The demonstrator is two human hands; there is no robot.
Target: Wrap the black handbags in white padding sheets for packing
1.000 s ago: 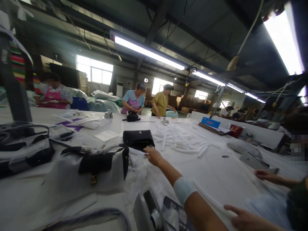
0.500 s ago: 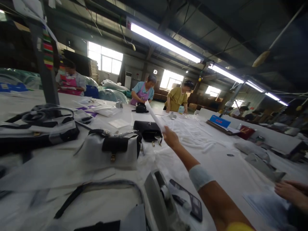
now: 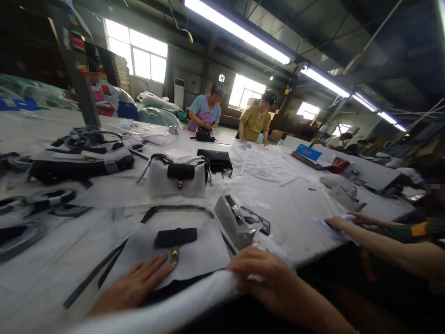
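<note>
Left fingers [image 3: 155, 268] now on bag [image 3: 205, 243], tube [image 3: 194, 301] nearer

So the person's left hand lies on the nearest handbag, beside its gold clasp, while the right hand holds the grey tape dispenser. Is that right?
Not quite: the right hand holds a long white roll, not the grey tape dispenser, which stands just beyond it, as the head view shows. The left hand does lie on the nearest handbag, beside its gold clasp.
</note>
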